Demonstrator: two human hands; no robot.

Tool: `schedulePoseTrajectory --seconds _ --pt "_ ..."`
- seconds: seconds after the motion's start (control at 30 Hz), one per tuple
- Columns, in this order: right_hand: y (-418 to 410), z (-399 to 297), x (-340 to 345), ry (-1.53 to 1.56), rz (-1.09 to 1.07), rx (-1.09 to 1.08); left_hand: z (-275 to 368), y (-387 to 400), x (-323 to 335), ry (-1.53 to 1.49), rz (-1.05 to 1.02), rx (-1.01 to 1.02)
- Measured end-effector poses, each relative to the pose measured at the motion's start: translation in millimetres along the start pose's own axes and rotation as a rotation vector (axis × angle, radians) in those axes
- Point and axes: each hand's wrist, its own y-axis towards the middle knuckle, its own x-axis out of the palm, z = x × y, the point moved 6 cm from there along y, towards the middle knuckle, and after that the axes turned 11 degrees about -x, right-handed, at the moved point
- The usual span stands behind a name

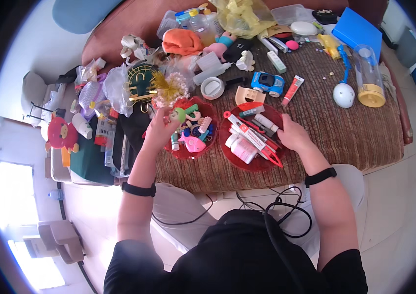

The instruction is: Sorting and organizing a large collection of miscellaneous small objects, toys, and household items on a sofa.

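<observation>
My left hand (160,130) is at the left rim of a smaller red bowl, its fingertips by a round green toy (177,115); whether it grips the toy is unclear. That bowl (192,156) holds a pink toy fish (193,142), a hair claw clip (204,124) and other small items. My right hand (292,133) touches the right rim of a larger red bowl (254,168), fingers partly hidden. Inside lie a white bottle with a pink label (244,150), a long red-and-white package (254,137) and several tubes. A red-and-white tube (293,90) rests behind this bowl.
Farther back are a blue toy car (267,83), a round white container (212,88), an orange cloth (182,42) and a yellow plastic bag (244,18). A clear cylinder with a yellow base (370,79) stands right. Bags and toys crowd the left. Black cables (292,205) hang below the striped cover's front edge.
</observation>
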Motion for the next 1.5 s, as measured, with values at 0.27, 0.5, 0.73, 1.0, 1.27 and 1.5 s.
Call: schedulePoseTrajectory --seconds 0.27,0.5,0.73,1.0,1.27,1.5 --pt "-6 0 -5 0.013 -0.036 0.049 95 13 53 0.014 -0.077 0.280" --pt "-5 3 -13 -0.005 -0.059 -0.041 117 79 136 0.130 -0.143 0.262" --pt "-12 10 -30 -0.111 -0.119 -0.024 109 100 187 0.240 -0.200 0.003" --pt "-11 12 -27 -0.133 -0.142 0.017 86 110 129 -0.095 -0.073 0.031" --pt "-8 11 -21 -0.142 -0.108 -0.014 9 51 -9 -0.440 0.014 -0.269" --pt "-7 18 -13 -0.132 -0.074 -0.024 -40 -14 -11 -0.607 0.019 -0.341"
